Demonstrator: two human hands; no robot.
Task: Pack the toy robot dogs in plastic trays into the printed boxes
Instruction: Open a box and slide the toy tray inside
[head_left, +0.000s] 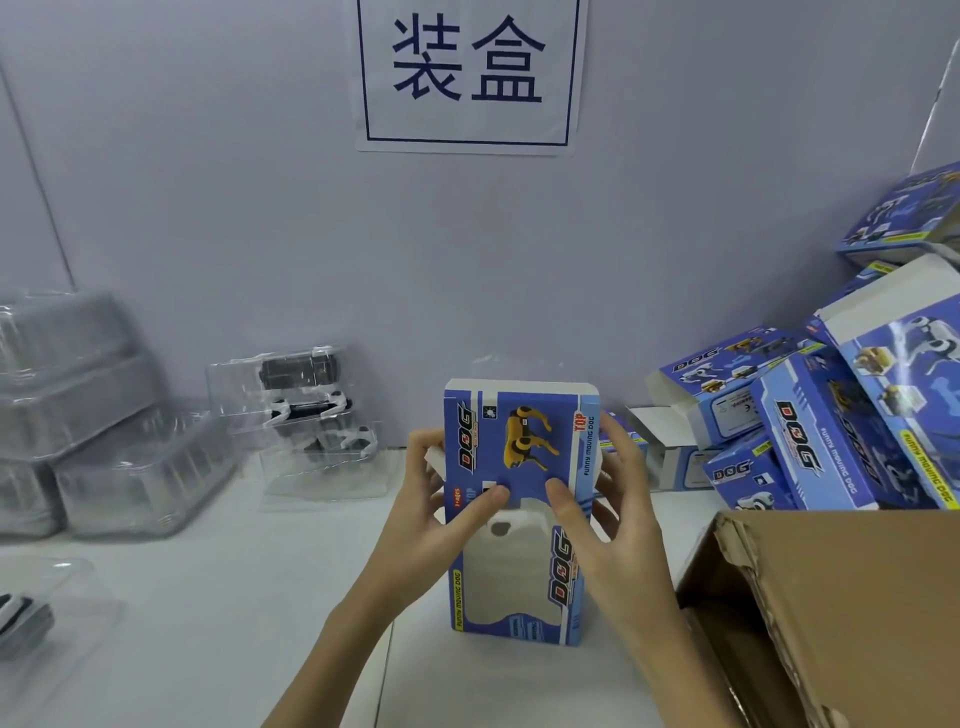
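Observation:
A blue printed box (519, 447) with a yellow dog picture and a clear window stands on end on the white table (218, 597) in the middle. Through the window a white toy dog shows. My left hand (441, 499) grips the box's left edge, thumb on the front. My right hand (608, 493) grips the right edge, thumb on the front too. The top flap stands up, unfolded. Two clear plastic trays with black-and-white toy dogs (311, 410) sit stacked at the wall behind on the left.
Empty clear trays (88, 415) pile up at far left; another tray with a dog (31, 613) lies at the left edge. Several blue boxes (810, 431) heap at the right. An open brown carton (831, 613) stands at front right. A paper sign hangs on the wall.

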